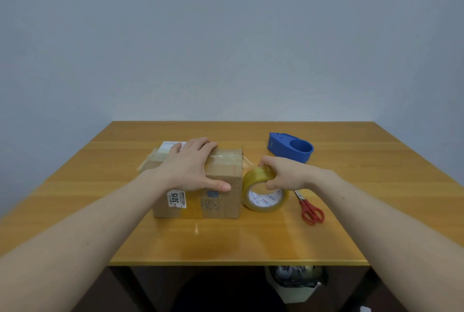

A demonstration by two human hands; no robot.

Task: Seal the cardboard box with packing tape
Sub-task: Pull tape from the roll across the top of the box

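A brown cardboard box (221,201) with white labels stands in the middle of the wooden table (226,241). Its top flaps are closed, with clear tape across the top seam. My left hand (193,166) lies flat on the box's top, fingers spread, thumb over the front edge. A roll of clear yellowish packing tape (261,196) stands on edge just right of the box. My right hand (283,172) grips the top of the roll, with the thumb inside its core. A short strip of tape runs from the roll toward the box's right upper edge.
A blue tape dispenser (291,147) sits at the back right of the table. Red-handled scissors (310,207) lie to the right of the roll. A waste bin with a bag (296,284) stands under the table's front edge.
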